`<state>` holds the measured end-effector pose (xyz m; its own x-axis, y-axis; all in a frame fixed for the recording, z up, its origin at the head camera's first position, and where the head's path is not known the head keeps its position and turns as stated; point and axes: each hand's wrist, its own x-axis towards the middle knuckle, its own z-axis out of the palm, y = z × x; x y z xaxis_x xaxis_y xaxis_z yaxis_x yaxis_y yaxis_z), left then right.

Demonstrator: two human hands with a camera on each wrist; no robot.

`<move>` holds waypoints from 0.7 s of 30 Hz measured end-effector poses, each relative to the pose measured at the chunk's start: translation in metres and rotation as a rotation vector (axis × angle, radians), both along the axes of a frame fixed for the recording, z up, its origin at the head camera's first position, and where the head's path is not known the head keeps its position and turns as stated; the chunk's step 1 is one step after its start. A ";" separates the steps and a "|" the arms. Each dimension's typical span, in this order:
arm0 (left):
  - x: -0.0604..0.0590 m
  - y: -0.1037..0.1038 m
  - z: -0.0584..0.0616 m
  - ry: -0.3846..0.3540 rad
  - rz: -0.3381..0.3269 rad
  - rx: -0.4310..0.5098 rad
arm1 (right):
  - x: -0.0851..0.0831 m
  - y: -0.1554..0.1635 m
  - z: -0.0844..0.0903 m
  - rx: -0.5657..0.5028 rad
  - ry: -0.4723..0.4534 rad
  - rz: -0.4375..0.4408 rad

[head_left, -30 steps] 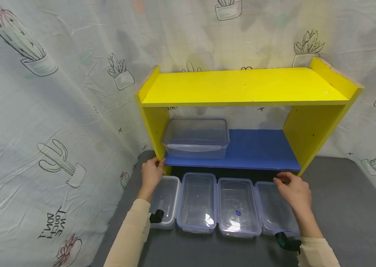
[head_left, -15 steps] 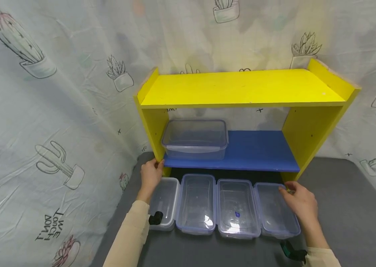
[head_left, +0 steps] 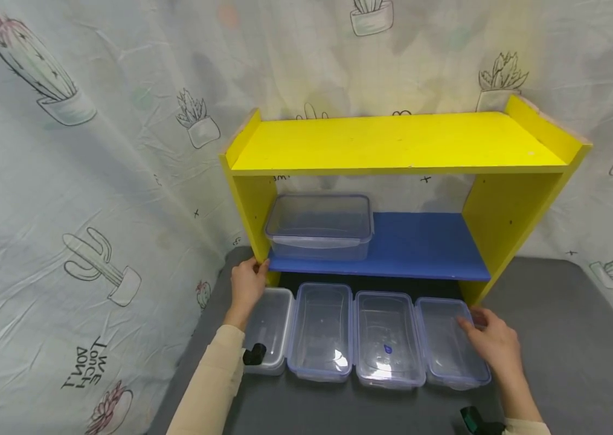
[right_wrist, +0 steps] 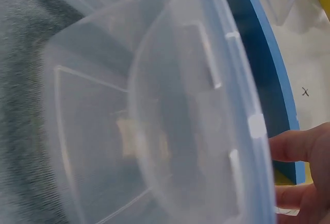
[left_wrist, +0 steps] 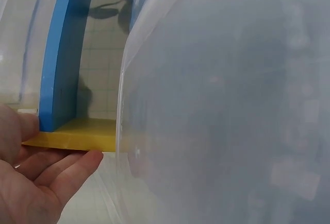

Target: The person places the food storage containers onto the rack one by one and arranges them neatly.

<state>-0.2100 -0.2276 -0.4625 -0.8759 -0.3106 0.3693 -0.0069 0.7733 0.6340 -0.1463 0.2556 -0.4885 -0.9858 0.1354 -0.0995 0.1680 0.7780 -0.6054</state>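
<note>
In the head view, the left hand [head_left: 246,285] is gripping the foot of the yellow shelf unit [head_left: 398,142] at its left upright, thumb and fingers closing around the edge where the blue shelf board [head_left: 420,246] is meeting the yellow side. The right hand [head_left: 493,344] is resting on the right end of the rightmost container [head_left: 447,344], fingers curling over its rim near the far right corner. That clear tub is sitting on the grey bench [head_left: 556,338], last in a row of four, touching the third container [head_left: 389,338], which is lying beside the second container [head_left: 321,331] and the leftmost container [head_left: 270,326]. All four are lying just in front of the shelf unit's base. A lidded container [head_left: 319,225] is standing on the left half of the blue board. A cactus-print cloth [head_left: 78,181] is hanging behind and to the left. In the left wrist view, the left hand [left_wrist: 31,177] is pinching the yellow side panel [left_wrist: 77,137] between thumb and fingers, right where the blue board [left_wrist: 62,54] is butting against it, and a clear tub wall [left_wrist: 227,100] is filling most of the frame. In the right wrist view, fingertips [right_wrist: 296,147] of the right hand are pressing against the blue-edged rim of the rightmost container [right_wrist: 154,121], with the blue board [right_wrist: 263,54] running just behind it and the grey bench [right_wrist: 20,80] showing at the left.
</note>
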 end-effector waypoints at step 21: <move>0.000 -0.002 -0.001 -0.030 0.000 0.015 | 0.022 0.010 -0.037 -0.376 -0.220 -0.134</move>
<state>-0.2098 -0.2294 -0.4632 -0.8867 -0.3155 0.3380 -0.0260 0.7639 0.6448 -0.1240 0.2660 -0.5258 -0.9120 0.1752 -0.3709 0.4083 0.4737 -0.7803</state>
